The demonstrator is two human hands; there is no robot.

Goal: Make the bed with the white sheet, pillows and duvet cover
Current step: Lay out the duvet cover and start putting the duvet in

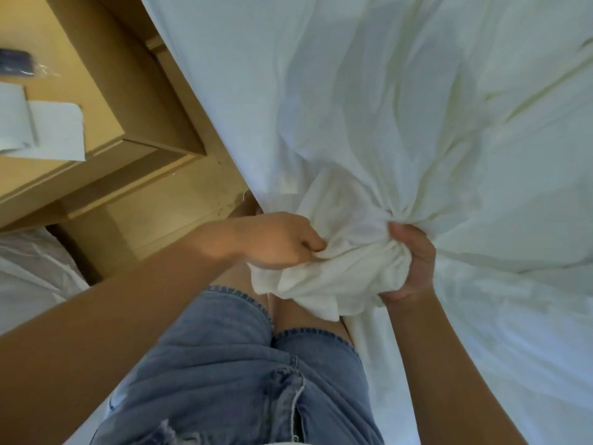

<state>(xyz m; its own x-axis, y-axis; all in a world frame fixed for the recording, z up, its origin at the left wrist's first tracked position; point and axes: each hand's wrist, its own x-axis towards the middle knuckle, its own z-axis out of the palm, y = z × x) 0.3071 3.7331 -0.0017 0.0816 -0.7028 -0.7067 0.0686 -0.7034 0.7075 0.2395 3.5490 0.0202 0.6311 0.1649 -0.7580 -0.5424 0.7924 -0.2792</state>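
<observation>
My denim shorts point(231, 364) fill the near bottom. Just beyond, both hands bunch one corner of white bedding point(340, 284), sheet or duvet cover, can't tell which. L hand point(276, 240) has a tight grip, fingers curled into the cloth; R hand point(414, 261) has a grip wrapped round the gathered wad. Creases fan from there across the bed point(417, 91), upper right. Far left: wooden nightstand point(106, 101) w/ white papers point(48, 130) on top.
</observation>
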